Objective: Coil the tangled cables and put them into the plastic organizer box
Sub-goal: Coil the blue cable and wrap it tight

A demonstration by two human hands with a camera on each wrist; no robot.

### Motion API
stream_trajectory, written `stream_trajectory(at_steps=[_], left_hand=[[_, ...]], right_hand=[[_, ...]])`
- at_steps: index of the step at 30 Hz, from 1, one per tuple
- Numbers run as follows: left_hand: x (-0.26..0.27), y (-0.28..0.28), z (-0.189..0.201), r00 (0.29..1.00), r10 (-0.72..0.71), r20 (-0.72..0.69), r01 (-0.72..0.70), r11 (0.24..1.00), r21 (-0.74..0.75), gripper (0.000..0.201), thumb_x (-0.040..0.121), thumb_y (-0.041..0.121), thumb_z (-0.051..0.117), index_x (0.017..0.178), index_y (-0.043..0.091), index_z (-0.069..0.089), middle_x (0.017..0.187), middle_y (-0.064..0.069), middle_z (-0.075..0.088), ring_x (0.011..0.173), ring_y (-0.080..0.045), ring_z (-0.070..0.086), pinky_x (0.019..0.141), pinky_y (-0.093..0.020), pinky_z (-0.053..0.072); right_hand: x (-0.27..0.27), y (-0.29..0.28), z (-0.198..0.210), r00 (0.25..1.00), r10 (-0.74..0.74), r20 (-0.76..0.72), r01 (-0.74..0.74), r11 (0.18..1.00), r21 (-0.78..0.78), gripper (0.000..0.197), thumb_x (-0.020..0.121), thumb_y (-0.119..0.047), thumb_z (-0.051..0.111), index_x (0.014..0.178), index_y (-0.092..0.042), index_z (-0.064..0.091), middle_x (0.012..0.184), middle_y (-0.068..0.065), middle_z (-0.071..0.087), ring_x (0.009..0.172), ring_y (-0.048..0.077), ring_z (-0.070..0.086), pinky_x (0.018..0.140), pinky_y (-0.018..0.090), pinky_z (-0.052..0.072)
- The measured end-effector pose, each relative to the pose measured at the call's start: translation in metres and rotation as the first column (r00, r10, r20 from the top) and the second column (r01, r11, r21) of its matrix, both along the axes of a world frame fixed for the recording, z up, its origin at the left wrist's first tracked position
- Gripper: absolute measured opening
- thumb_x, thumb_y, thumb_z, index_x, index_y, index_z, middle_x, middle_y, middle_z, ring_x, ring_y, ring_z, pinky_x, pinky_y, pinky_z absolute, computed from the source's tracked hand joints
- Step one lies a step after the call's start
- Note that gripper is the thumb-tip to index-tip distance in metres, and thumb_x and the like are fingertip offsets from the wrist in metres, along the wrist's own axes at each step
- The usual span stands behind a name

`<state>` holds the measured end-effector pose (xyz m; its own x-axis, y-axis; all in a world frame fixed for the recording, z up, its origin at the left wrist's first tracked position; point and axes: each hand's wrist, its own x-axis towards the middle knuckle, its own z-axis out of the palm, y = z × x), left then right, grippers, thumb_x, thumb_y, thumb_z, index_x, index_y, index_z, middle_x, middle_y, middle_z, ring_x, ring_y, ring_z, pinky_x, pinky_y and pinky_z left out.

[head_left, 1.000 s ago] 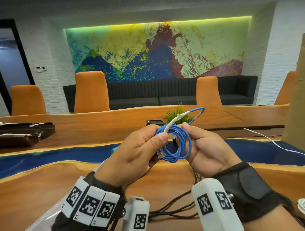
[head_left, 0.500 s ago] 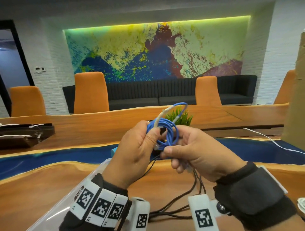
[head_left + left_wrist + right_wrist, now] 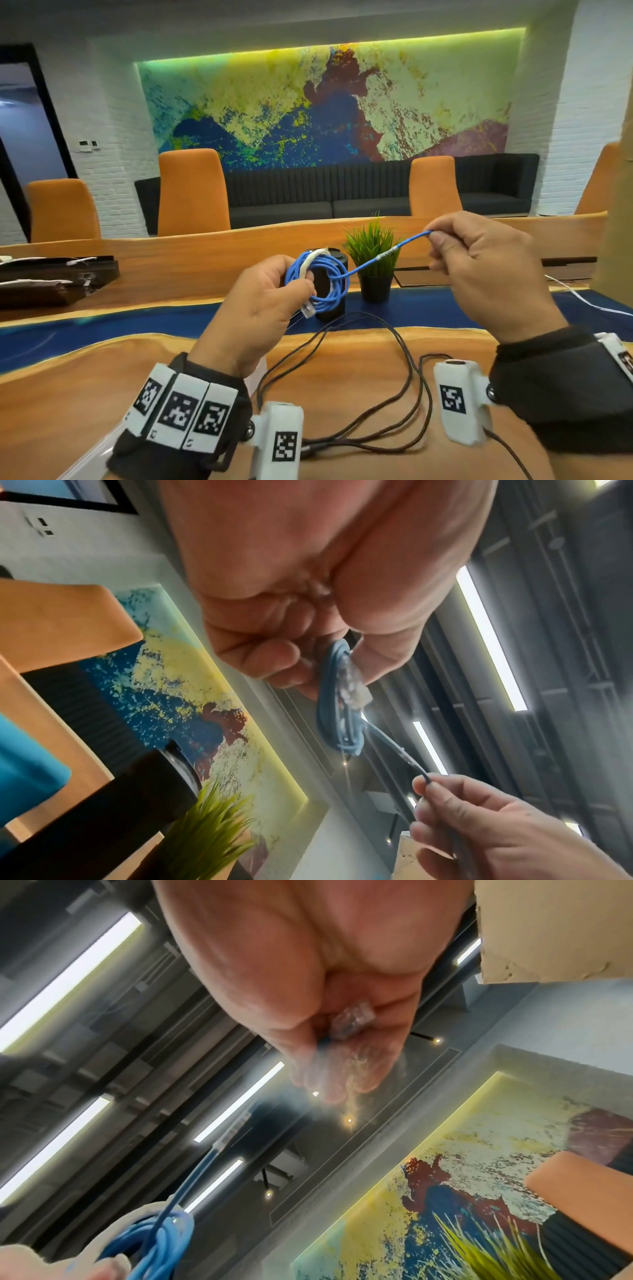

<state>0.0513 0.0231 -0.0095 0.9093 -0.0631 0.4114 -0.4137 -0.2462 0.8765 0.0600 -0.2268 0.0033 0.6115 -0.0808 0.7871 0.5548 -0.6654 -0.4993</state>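
A blue cable [image 3: 322,281] is wound into a small coil with a white taped patch and a clear plug hanging below. My left hand [image 3: 263,308] grips the coil [image 3: 337,718] at its left side, above the wooden table. A free tail runs up and right from the coil to my right hand [image 3: 479,270], which pinches the tail's end [image 3: 329,1039] between thumb and fingers, the clear plug [image 3: 352,1018] tucked in the palm. A thin black cable [image 3: 404,373] lies loose on the table below both hands. A clear plastic edge [image 3: 89,459], maybe the box, shows at bottom left.
A small potted plant [image 3: 373,260] and a black cylinder [image 3: 329,294] stand just behind the coil. A dark tray [image 3: 51,281] sits at far left and a white cord [image 3: 582,298] at right. Orange chairs and a sofa lie beyond the table.
My hands have moved apart: the right hand has drawn the cable's free end out to the right and up, while the left keeps hold of the coil.
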Motion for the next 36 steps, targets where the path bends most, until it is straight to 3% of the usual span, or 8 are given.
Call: stream_trajectory(at_steps=[7,12,16,18,19,21,25,36], left_hand=[[0.000,0.012,0.009,0.953,-0.251,-0.170,0.176,0.914,-0.365,0.021,0.085,0.018,0.068,0.101,0.005,0.072,0.086,-0.006,0.073,0.068,-0.008,0.062,0.057,-0.016,0.053],[0.003,0.005,0.008,0.963,-0.260,-0.068,0.176,0.800,-0.573,0.017,0.080,0.016,0.066,0.095,0.009,0.071,0.082,-0.003,0.072,0.071,-0.009,0.067,0.062,-0.019,0.059],[0.000,0.001,0.007,0.936,-0.343,-0.079,0.214,0.733,-0.646,0.016,0.082,0.013,0.062,0.097,0.008,0.067,0.085,-0.008,0.072,0.070,-0.012,0.069,0.061,-0.021,0.059],[-0.002,-0.005,0.005,0.910,-0.407,-0.083,0.256,0.707,-0.659,0.014,0.081,0.013,0.061,0.094,0.008,0.068,0.081,-0.007,0.071,0.065,-0.011,0.067,0.059,-0.020,0.059],[-0.003,-0.009,0.004,0.897,-0.433,-0.087,0.273,0.700,-0.660,0.013,0.081,0.012,0.062,0.091,0.009,0.069,0.080,-0.007,0.070,0.064,-0.011,0.066,0.059,-0.021,0.059],[-0.003,-0.013,0.001,0.884,-0.457,-0.099,0.292,0.704,-0.647,0.013,0.080,0.012,0.062,0.091,0.010,0.068,0.081,-0.008,0.070,0.064,-0.013,0.066,0.059,-0.021,0.058],[-0.004,-0.015,-0.001,0.874,-0.475,-0.105,0.320,0.724,-0.611,0.017,0.080,0.011,0.063,0.096,0.008,0.068,0.084,-0.009,0.071,0.067,-0.014,0.066,0.058,-0.021,0.058],[0.001,-0.018,-0.007,0.943,-0.329,0.045,0.306,0.810,-0.501,0.008,0.086,0.014,0.073,0.092,0.018,0.074,0.104,-0.015,0.071,0.093,-0.025,0.068,0.074,-0.028,0.059]], right_hand=[[0.015,-0.014,-0.008,0.984,-0.167,0.062,0.176,0.960,-0.219,0.016,0.092,-0.024,0.061,0.101,-0.024,0.075,0.090,-0.005,0.055,0.090,0.016,0.050,0.073,0.029,0.039],[0.007,0.008,-0.011,0.992,-0.015,-0.127,-0.033,0.930,-0.367,0.010,0.093,-0.020,0.060,0.094,-0.023,0.070,0.085,-0.011,0.056,0.080,0.004,0.052,0.071,0.023,0.046],[0.006,0.029,-0.018,0.978,-0.017,-0.206,-0.040,0.962,-0.271,0.011,0.093,-0.016,0.060,0.087,-0.024,0.065,0.080,-0.009,0.061,0.076,0.008,0.058,0.070,0.035,0.055],[0.005,0.039,-0.020,0.951,0.122,-0.283,-0.110,0.992,0.058,0.012,0.094,-0.010,0.061,0.088,-0.020,0.065,0.081,0.000,0.068,0.075,0.015,0.067,0.068,0.033,0.060],[0.003,0.044,-0.019,0.913,0.270,-0.305,-0.174,0.936,0.307,0.012,0.094,-0.006,0.059,0.091,-0.015,0.065,0.083,0.007,0.071,0.075,0.017,0.071,0.066,0.031,0.061],[0.000,0.054,-0.015,0.787,0.575,-0.225,-0.260,0.639,0.724,0.010,0.096,-0.001,0.055,0.096,-0.006,0.064,0.080,0.012,0.072,0.071,0.018,0.073,0.064,0.028,0.061],[-0.002,0.058,-0.011,0.623,0.782,0.013,-0.279,0.207,0.938,0.016,0.097,0.002,0.046,0.106,-0.002,0.060,0.071,0.009,0.071,0.062,0.014,0.069,0.057,0.024,0.059],[-0.004,0.051,-0.021,0.097,0.995,0.012,-0.413,0.030,0.910,0.052,0.064,-0.024,0.081,0.114,-0.015,0.070,0.097,0.009,0.064,0.084,0.020,0.056,0.068,0.035,0.044]])
